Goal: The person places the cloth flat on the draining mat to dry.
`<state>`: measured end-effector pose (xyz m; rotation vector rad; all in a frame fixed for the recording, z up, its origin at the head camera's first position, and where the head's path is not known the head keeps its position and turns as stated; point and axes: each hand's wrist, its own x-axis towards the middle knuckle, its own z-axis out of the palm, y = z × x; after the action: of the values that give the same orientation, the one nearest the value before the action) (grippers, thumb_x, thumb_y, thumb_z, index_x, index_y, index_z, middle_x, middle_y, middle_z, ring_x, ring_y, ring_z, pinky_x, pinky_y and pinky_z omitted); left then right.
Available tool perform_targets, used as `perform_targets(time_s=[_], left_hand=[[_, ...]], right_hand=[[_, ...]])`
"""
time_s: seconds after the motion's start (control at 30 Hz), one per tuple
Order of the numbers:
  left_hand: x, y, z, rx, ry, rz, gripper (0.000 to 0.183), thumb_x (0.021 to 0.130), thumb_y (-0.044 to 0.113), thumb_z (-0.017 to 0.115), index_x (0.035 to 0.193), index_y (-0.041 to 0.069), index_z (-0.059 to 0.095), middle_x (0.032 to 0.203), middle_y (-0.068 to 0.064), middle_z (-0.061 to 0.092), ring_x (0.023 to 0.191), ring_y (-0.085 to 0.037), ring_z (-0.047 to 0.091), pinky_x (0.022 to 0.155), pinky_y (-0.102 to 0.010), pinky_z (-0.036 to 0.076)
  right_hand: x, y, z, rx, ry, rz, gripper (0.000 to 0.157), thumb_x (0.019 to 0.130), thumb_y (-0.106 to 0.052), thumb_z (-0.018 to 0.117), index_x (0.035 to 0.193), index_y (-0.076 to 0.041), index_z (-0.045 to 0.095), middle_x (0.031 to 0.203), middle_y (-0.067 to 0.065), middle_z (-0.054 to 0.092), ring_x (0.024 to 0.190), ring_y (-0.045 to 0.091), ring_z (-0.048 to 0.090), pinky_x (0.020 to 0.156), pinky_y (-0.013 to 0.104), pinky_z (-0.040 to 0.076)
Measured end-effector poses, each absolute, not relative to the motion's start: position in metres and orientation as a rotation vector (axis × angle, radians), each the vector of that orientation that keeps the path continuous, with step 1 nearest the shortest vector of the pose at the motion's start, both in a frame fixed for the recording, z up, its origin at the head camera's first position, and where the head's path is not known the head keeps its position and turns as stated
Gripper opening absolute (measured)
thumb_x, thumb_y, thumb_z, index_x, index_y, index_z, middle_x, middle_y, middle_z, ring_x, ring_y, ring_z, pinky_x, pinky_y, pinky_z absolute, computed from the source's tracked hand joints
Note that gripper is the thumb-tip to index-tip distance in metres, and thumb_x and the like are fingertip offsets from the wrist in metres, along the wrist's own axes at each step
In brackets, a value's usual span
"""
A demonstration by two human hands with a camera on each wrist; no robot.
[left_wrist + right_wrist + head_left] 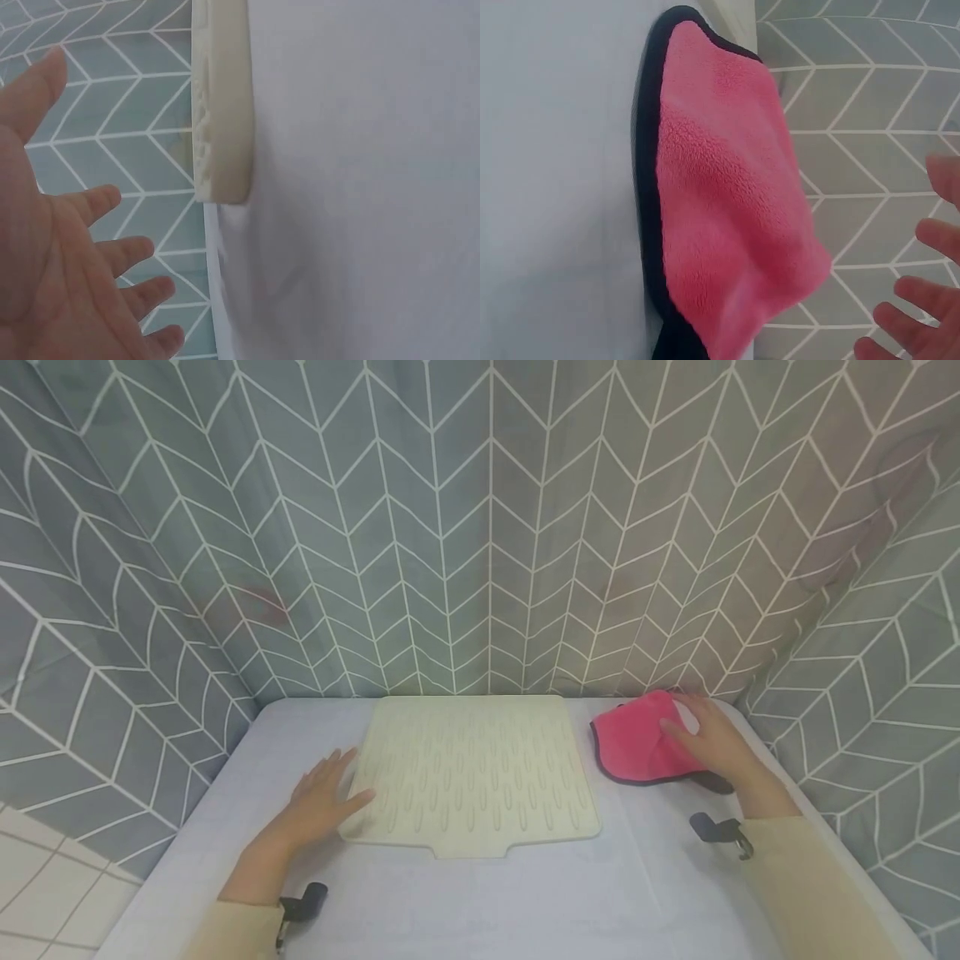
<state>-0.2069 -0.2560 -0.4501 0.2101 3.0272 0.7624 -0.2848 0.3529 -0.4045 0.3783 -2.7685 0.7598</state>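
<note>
A cream board with rows of raised oval ridges and a short tab at its front edge lies flat on the table. My left hand hovers at its left side, fingers spread and nothing held. In the left wrist view the board's thick edge shows beyond the open palm. To the right, a pink plush cloth with a dark border lies loosely crumpled. Beside and over its right end is my right hand, holding nothing. The right wrist view shows relaxed fingers apart from the cloth.
A white cloth covers the table. Grey curtains with white chevron lines hang along the back and both sides. Pale floor tiles show at lower left. Each wrist wears a dark camera mount.
</note>
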Motion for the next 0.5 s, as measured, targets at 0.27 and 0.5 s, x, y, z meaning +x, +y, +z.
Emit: perform_targets(time_s=[0.27,0.5], left_hand=[[-0.210,-0.266,-0.456,0.199,2.932,0.775,0.103,0.088,0.061,0.065,0.157,-0.001,0.019,0.159,-0.035,0.013,0.144,-0.058,0.009,0.113,-0.073,0.005],[-0.203,-0.268,-0.456,0.218,2.892,0.728,0.110,0.078,0.060,0.075,0.154,-0.004,0.027,0.156,-0.037,0.021,0.141,-0.062,0.014,0.110,-0.076,0.011]], right_hand=[[-0.307,0.353,-0.413,0.339,-2.645,0.841,0.055,0.102,-0.029,0.058,0.138,0.010,0.046,0.135,0.035,0.047,0.132,0.055,0.036,0.108,0.068,0.027],[-0.321,0.358,-0.421,0.314,-2.606,0.902,0.049,0.102,-0.026,0.058,0.133,0.011,0.048,0.130,0.036,0.051,0.130,0.054,0.039,0.108,0.067,0.028]])
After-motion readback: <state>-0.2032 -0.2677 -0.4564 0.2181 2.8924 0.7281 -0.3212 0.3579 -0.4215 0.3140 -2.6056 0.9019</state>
